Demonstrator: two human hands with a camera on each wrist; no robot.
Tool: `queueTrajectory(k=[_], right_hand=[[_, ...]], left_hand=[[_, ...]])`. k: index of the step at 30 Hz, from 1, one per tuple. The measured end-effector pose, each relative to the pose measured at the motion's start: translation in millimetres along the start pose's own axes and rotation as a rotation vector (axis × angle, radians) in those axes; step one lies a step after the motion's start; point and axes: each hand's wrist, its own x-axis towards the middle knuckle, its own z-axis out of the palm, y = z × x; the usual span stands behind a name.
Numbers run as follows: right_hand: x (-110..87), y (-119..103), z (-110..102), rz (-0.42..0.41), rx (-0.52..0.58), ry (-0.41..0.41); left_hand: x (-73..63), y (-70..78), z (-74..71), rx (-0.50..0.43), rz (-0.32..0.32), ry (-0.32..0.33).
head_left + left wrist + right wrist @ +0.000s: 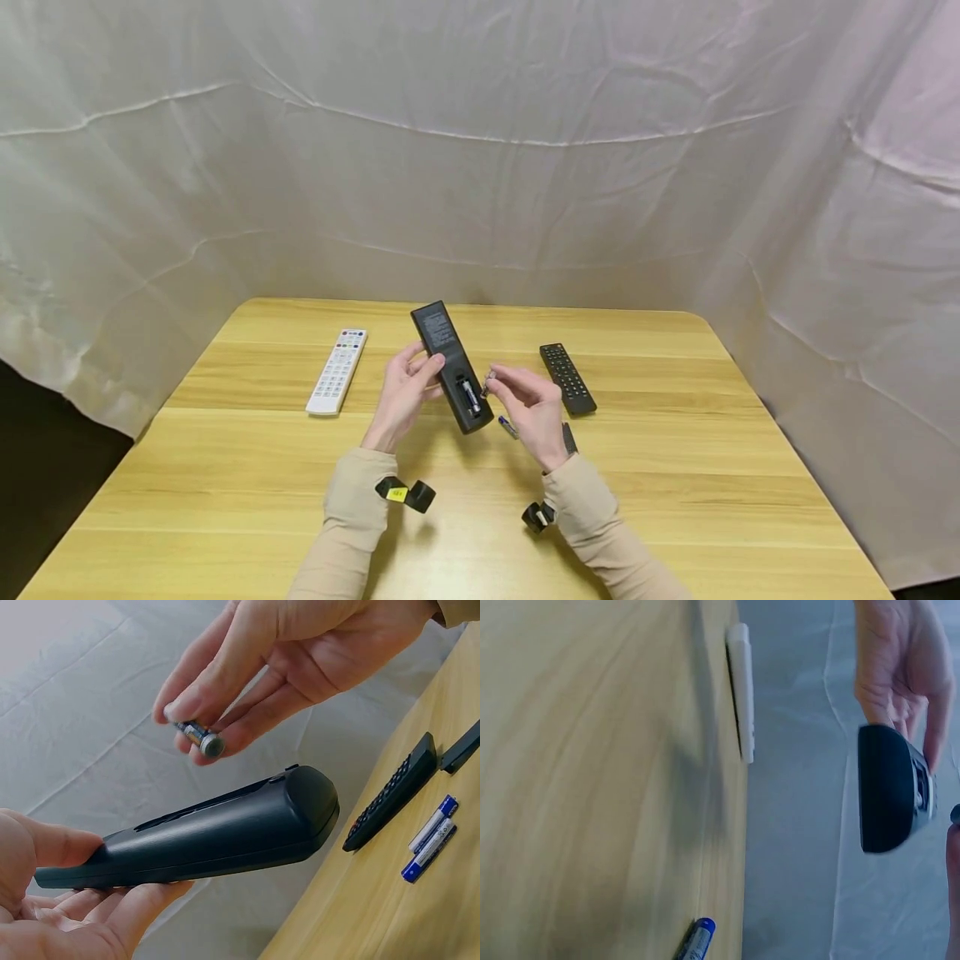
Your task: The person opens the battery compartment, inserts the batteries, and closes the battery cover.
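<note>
My left hand (405,387) grips a black remote control (450,358) by its sides, raised off the table with its back facing up. The battery compartment is uncovered, and one battery (470,397) lies inside it. Just right of that compartment, my right hand (536,408) pinches a small battery (196,738) between thumb and fingers. In the left wrist view this battery is above the remote's end, apart from it. Two blue-and-white batteries (431,836) lie side by side on the table below; the right hand partly hides them in the head view.
A white remote (337,372) lies on the wooden table (225,500) at left. Another black remote (567,379) lies at right, with a dark flat piece (569,438) partly hidden behind the right wrist. A pale curtain (480,200) hangs around the table.
</note>
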Motion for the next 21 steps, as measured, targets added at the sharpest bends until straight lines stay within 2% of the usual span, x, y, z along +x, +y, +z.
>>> queueTrajectory(k=[6,16,21], right_hand=[[-4.3,-1,8,-0.083,-0.129,-0.006],[-7.7,2,14,-0.135,-0.182,-0.004],[-9.0,2,16,-0.171,-0.248,-0.027]], left_hand=[[0.4,-1.5,3.3,0.010,0.002,-0.004],[-0.3,-1.6,7.1,0.017,0.009,-0.003],[-0.7,-1.9,8.0,0.026,0.015,-0.004]])
